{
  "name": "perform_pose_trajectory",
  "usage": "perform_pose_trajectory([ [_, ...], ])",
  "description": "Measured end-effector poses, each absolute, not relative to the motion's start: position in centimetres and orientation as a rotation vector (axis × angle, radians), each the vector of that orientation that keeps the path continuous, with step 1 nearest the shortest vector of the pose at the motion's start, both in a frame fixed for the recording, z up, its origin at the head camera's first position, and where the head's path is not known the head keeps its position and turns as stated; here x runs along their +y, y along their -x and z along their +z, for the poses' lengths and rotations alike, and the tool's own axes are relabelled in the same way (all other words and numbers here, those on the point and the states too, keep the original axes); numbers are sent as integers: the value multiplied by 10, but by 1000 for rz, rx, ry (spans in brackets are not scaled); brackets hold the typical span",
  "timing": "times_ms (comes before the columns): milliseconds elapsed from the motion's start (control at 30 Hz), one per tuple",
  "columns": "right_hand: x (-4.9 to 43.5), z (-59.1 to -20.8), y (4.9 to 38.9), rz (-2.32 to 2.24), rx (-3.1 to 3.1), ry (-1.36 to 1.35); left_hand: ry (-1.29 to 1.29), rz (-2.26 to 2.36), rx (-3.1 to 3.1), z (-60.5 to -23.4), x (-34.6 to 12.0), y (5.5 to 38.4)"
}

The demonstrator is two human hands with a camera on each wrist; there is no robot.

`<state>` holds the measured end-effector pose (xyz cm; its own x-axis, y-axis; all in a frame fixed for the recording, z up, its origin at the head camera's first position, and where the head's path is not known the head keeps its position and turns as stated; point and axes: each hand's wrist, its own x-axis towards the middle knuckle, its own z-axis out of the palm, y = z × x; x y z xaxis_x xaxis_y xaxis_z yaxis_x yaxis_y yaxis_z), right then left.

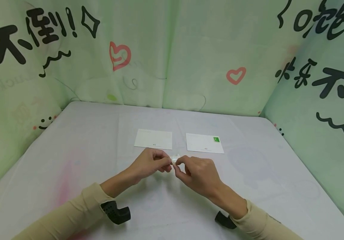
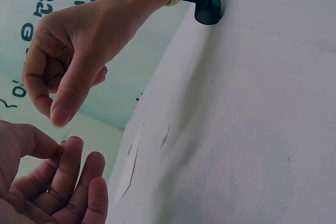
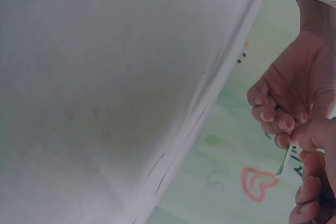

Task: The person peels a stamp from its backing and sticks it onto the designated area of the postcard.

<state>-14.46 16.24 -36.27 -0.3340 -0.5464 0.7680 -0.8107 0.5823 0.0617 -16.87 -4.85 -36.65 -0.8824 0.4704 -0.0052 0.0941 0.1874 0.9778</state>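
In the head view, my left hand and right hand meet near the middle of the table, fingertips almost together. Between them is a small, thin whitish piece, which shows a green face in the right wrist view and looks like a stamp. My left thumb and index finger pinch it. The right thumb and index finger close on its other side. Just beyond the hands lie two white cards: a plain left card and a right card with a green stamp in its upper right corner.
A white cloth covers the table. Pale green curtains with black writing and red hearts enclose it at the back and sides. Black wrist cameras stick out below the left sleeve and the right sleeve.
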Motion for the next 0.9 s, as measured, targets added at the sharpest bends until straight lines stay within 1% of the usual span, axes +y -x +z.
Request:
perform_pose_trajectory([
  [900, 165, -363, 140, 372, -2037, -1092, -689, 1650, 2250, -363, -48, 159],
])
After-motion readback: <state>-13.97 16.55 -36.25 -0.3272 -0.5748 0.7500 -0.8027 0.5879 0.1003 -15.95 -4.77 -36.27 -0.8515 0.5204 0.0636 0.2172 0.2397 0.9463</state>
